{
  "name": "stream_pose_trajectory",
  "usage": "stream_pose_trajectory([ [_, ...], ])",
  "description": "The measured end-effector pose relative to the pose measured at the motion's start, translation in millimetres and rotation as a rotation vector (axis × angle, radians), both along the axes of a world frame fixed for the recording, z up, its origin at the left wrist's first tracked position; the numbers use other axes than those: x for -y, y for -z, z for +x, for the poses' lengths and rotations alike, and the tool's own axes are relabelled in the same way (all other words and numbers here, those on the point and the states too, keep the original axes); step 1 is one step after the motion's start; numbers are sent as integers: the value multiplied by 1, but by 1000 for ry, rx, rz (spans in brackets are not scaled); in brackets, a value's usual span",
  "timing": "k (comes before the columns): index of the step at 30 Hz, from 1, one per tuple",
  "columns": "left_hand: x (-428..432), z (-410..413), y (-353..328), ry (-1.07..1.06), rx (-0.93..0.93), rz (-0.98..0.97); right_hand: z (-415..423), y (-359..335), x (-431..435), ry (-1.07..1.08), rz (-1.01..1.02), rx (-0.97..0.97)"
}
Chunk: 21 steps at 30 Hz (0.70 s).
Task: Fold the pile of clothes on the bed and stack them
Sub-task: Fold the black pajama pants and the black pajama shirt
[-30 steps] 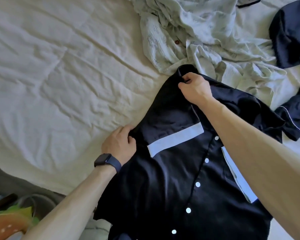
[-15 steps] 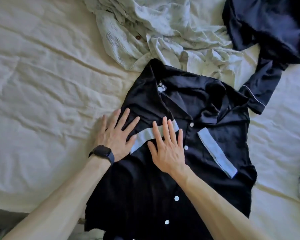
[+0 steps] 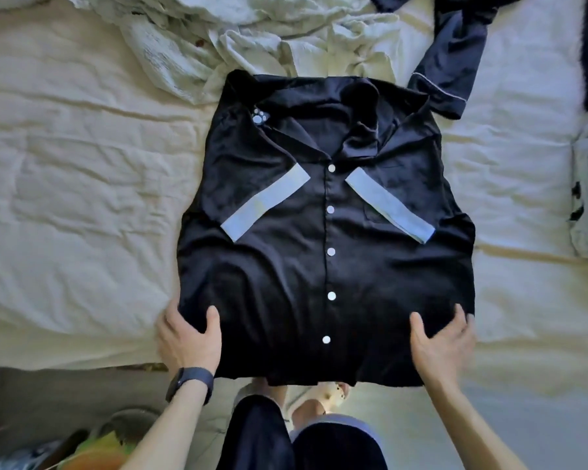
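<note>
**Both corners gripped**

Head cam: black shirt (image 3: 286, 266) lies flat, buttons up, on bed (image 3: 82, 198), hem nearest the person. L hand (image 3: 187, 337) pinches its lower-left corner, thumb on top, fingers under; R hand (image 3: 442, 340) grips lower-right corner likewise.

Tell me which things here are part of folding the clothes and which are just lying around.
For the job: black shirt, held at its lower corners by the left hand and right hand; crumpled pale garment; navy garment; bed.
Lying about: wristwatch; colourful things on the floor.
</note>
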<state>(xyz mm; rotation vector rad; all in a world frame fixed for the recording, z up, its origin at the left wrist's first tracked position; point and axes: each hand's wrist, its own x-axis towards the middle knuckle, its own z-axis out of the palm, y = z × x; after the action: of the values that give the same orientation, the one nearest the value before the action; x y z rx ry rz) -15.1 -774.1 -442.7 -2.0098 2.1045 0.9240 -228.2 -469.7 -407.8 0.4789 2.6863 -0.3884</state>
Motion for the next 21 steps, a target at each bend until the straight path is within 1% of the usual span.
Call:
stream_pose_trajectory([
  [2, -14, 20, -1, -114, -8, 66, 8, 3, -42, 196, -30, 49],
  [4, -26, 37, 2, -269, -67, 266, 15, 9, -73, 336, -139, 85],
  [5, -30, 44, 4, -299, -80, 366, 19, 13, -84, 379, -224, 119],
  [7, -33, 57, 14, -287, -82, 481, 27, 21, -100, 398, -395, 230],
  [8, -33, 61, 18, -250, -64, 513, 31, 24, -107, 367, -449, 285],
  [10, -37, 70, 22, -137, -2, 574, 40, 30, -120, 270, -495, 361],
  [13, -53, 86, 17, 8, 30, 577, 56, 34, -135, 209, -531, 388],
  [16, -73, 104, 12, -8, -9, 544, 71, 31, -150, 312, -640, 335],
  [17, -79, 109, 10, -43, -46, 544, 74, 29, -154, 371, -692, 323],
  [21, -98, 126, -6, -340, -252, 577, 88, 12, -165, 568, -894, 271],
])
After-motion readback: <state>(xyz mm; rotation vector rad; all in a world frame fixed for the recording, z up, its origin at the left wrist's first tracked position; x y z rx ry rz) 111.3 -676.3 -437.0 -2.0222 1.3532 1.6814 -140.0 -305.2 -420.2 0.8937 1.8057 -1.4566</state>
